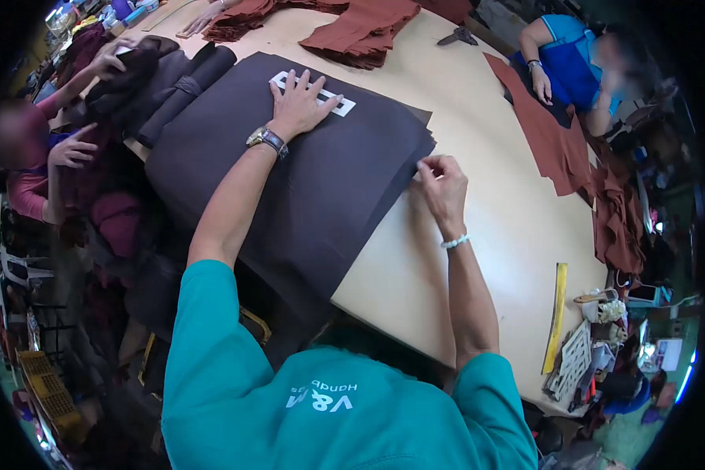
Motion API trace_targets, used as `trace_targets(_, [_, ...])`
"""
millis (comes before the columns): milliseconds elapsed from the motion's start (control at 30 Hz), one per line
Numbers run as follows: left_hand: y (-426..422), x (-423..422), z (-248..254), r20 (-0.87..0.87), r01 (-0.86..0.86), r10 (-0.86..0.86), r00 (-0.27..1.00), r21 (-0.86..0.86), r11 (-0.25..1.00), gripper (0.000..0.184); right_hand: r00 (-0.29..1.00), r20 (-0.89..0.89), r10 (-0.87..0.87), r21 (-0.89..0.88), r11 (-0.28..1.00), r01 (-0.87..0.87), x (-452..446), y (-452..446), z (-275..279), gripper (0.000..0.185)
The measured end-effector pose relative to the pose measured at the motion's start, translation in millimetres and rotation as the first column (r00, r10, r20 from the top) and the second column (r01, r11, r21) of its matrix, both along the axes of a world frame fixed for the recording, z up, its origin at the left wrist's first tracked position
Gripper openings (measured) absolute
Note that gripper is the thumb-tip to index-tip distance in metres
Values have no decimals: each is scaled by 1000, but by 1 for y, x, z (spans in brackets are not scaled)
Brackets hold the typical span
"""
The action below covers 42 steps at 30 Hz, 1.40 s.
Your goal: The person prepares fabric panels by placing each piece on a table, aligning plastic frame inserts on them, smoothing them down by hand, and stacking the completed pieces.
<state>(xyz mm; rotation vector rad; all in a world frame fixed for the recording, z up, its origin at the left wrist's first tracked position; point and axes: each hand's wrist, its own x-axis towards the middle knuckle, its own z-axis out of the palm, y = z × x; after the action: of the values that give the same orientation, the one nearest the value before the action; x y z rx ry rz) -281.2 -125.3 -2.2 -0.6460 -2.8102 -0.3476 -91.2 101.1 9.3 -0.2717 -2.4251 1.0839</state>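
Dark brown cloth sheets (305,188) lie stacked over the table's left part, their front end hanging past the edge. My left hand (298,107) rests flat with spread fingers on a white slotted template (341,104) on top of the stack. At the stack's right corner, my right hand (443,184) has its thumb and forefinger pinched together, close to the sheet edges. Whatever is between those fingertips is too small to make out.
Rust-coloured cloth pieces (360,31) lie at the back of the table (493,258), more (552,149) along its right side. Scissors (457,36) lie far back. A yellow ruler (555,317) is near the right edge. Co-workers sit left and right; another hand shows at the back.
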Motion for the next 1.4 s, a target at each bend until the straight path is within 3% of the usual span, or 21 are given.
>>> trace_targets(33, [0, -1, 0, 2, 0, 0, 1000, -1, 1000, 69, 999, 34, 27, 18, 999, -27, 8, -7, 1, 13])
trace_targets(233, [0, -2, -3, 10, -8, 8, 1000, -21, 1000, 69, 967, -216, 133, 375, 926, -43, 1, -32, 8, 19])
trace_targets(400, [3, 3, 2, 30, -24, 25, 999, -37, 999, 71, 961, -4, 276, 572, 789, -225, -11, -54, 23, 20])
trace_targets(533, [4, 5, 5, 28, -37, 37, 999, -25, 999, 74, 977, -84, 196, 507, 852, -127, -21, -50, -7, 15])
trace_targets(700, [6, 10, 6, 16, -53, 53, 998, -11, 999, 76, 993, -115, 11, 361, 932, 31, 34, -4, -11, 9])
trace_targets(900, [6, 9, 2, -19, -61, 61, 998, -17, 998, 77, 971, -109, -214, 251, 939, 235, 83, 40, 31, 10])
trace_targets(1100, [6, 11, 6, 16, -72, 73, 997, -40, 997, 77, 957, -286, 47, 156, 988, -2, 42, -15, 57, 10])
trace_targets(1233, [4, 2, -1, -50, -77, 71, 996, -137, 988, 72, 960, -237, 148, 378, 925, -50, -1, -53, 23, 11])
trace_targets(1300, [0, -5, -6, -116, -42, 26, 993, -138, 990, 70, 975, -202, 87, 408, 913, 3, -20, -60, -17, 13])
trace_targets(1367, [-2, -7, -7, -160, -27, 5, 987, -136, 990, 65, 993, -111, 33, 506, 862, 28, -13, -62, -10, 26])
trace_targets(1400, [-6, -18, -16, -187, -19, -9, 982, -149, 989, 61, 992, -125, 34, 469, 883, 29, 1, -60, 0, 33])
